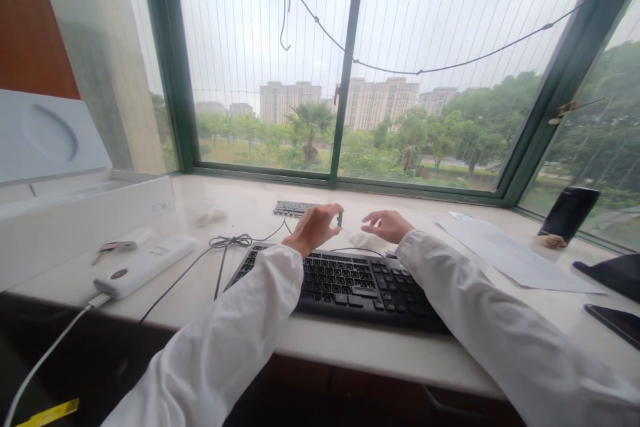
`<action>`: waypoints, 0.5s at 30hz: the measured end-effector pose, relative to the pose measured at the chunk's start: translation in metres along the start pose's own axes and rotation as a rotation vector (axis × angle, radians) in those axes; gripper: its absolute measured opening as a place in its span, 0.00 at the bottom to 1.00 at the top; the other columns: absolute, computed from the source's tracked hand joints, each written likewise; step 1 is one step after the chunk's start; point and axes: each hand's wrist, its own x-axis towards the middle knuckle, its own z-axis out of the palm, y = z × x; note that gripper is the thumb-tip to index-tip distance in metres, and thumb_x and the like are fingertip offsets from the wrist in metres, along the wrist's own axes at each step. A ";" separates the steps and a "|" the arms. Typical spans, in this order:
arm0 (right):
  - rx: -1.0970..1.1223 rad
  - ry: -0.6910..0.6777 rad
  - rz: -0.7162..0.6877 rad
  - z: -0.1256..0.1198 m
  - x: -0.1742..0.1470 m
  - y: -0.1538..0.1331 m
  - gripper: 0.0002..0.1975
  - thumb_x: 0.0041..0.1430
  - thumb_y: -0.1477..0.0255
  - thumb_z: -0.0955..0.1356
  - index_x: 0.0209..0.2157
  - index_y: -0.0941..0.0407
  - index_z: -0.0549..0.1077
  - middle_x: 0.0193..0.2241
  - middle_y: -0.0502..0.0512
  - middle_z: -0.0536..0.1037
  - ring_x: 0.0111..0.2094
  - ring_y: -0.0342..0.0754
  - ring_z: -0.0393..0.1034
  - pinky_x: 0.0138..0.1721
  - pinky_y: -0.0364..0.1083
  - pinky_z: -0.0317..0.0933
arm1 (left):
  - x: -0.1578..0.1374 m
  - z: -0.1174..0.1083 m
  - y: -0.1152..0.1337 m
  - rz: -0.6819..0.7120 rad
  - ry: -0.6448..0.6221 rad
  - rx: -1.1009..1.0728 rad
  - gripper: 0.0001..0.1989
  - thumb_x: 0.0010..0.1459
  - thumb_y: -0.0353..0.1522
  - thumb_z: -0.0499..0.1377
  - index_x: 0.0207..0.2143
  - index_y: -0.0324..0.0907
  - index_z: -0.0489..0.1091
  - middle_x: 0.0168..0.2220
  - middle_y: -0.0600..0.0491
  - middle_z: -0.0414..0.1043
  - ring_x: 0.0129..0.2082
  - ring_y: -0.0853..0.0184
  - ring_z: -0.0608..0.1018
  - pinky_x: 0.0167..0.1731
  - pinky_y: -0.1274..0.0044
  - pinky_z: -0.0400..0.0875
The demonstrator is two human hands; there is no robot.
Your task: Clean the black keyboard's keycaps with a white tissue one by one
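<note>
A black keyboard (345,280) lies at the table's front edge, under my two forearms. Just beyond its far edge my left hand (315,225) is raised, pinching a small dark keycap-like piece (340,219) between thumb and fingers. To the right of it, my right hand (389,225) holds nothing; its fingers are stretched toward the left hand with a gap between thumb and forefinger. A crumpled white tissue (361,239) rests on the table between the hands. Behind my left hand, rows of dark keycaps (293,208) are laid out, partly hidden by it.
Left of the keyboard are a bundled black cable (231,240), a white power bank (145,265) with a white cord, and a key (106,250). White papers (510,253), a black phone (615,324) and a dark cylinder (569,215) are at right. Windows (270,147) border the back.
</note>
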 end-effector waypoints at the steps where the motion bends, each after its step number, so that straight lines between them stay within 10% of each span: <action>1: -0.038 -0.006 0.014 0.006 0.000 0.009 0.20 0.51 0.58 0.70 0.41 0.56 0.80 0.35 0.57 0.80 0.35 0.50 0.73 0.39 0.46 0.64 | 0.000 0.000 0.000 0.003 -0.004 -0.002 0.19 0.51 0.31 0.65 0.47 0.41 0.70 0.41 0.50 0.77 0.36 0.61 0.80 0.36 0.72 0.74; 8: -0.047 0.008 0.120 0.019 -0.004 0.029 0.10 0.52 0.63 0.70 0.28 0.56 0.78 0.30 0.57 0.80 0.33 0.50 0.74 0.38 0.47 0.64 | 0.000 0.001 0.004 0.013 0.039 -0.121 0.19 0.51 0.32 0.66 0.46 0.42 0.69 0.43 0.52 0.77 0.39 0.63 0.79 0.40 0.73 0.74; 15: 0.783 0.117 -0.013 -0.008 -0.019 -0.009 0.23 0.43 0.52 0.73 0.31 0.58 0.72 0.31 0.57 0.79 0.31 0.48 0.72 0.30 0.46 0.65 | 0.002 -0.004 0.023 -0.064 0.162 -0.265 0.19 0.52 0.37 0.66 0.46 0.41 0.70 0.43 0.51 0.77 0.31 0.70 0.78 0.34 0.78 0.73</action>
